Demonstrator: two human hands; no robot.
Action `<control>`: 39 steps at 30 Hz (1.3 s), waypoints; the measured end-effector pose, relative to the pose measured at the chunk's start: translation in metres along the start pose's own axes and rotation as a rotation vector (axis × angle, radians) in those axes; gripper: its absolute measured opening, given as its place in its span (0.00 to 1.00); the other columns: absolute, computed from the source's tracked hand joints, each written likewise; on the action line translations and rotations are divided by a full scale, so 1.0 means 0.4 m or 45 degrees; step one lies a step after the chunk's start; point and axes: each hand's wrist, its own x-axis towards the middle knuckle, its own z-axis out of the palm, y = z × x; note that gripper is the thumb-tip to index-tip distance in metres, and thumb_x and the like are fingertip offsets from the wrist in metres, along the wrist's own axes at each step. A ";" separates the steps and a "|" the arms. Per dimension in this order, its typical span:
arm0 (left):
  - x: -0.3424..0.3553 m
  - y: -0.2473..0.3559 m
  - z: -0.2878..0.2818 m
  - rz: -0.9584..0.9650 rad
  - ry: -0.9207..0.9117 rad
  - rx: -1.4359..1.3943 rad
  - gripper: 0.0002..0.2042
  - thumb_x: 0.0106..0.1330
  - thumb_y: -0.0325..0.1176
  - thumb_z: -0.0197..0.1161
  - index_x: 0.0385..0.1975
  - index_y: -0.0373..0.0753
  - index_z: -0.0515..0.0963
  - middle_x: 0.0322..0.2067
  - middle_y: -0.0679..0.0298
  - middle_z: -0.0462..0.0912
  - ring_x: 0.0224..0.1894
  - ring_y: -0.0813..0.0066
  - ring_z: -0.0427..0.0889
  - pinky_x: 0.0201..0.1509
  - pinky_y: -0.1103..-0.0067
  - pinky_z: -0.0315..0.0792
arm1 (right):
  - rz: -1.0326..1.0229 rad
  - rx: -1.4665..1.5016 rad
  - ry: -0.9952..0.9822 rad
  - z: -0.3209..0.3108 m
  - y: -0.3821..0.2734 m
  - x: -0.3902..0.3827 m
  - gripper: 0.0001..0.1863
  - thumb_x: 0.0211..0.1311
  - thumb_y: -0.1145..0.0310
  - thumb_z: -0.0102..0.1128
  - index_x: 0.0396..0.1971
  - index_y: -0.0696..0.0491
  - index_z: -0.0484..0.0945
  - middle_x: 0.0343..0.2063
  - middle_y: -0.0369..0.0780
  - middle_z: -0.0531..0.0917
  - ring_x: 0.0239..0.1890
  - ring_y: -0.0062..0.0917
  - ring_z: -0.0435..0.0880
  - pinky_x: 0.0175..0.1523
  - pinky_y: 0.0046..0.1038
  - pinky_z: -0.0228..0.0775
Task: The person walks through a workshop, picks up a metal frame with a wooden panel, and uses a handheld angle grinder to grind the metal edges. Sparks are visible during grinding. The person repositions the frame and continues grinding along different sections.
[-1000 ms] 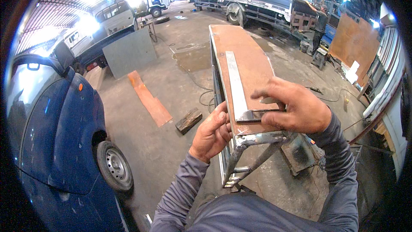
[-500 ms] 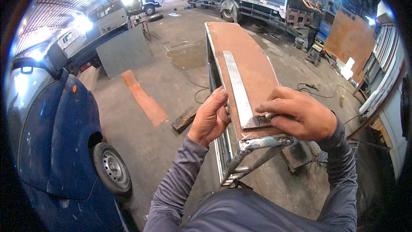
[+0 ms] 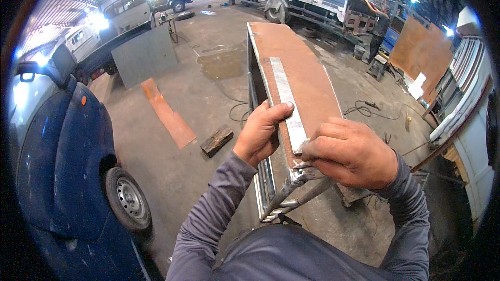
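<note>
Steel strip [image 3: 285,99] lies lengthwise on the rusty metal panel [image 3: 307,78], its near end under your hands. Your left hand [image 3: 260,132] grips the panel's edge, thumb pressing the strip; your right hand [image 3: 351,152] has its fingers [image 3: 317,148] closed on the strip's end.

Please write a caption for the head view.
Both hands, left hand and right hand, steady a flat grey metal strip on a rusty steel sheet.
</note>
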 end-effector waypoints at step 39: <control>0.000 -0.004 -0.004 0.042 -0.192 0.015 0.22 0.72 0.35 0.60 0.59 0.28 0.70 0.49 0.52 0.83 0.47 0.63 0.86 0.54 0.67 0.82 | 0.193 0.124 -0.070 -0.051 0.045 -0.008 0.16 0.60 0.68 0.64 0.47 0.55 0.80 0.38 0.46 0.78 0.43 0.43 0.81 0.48 0.38 0.74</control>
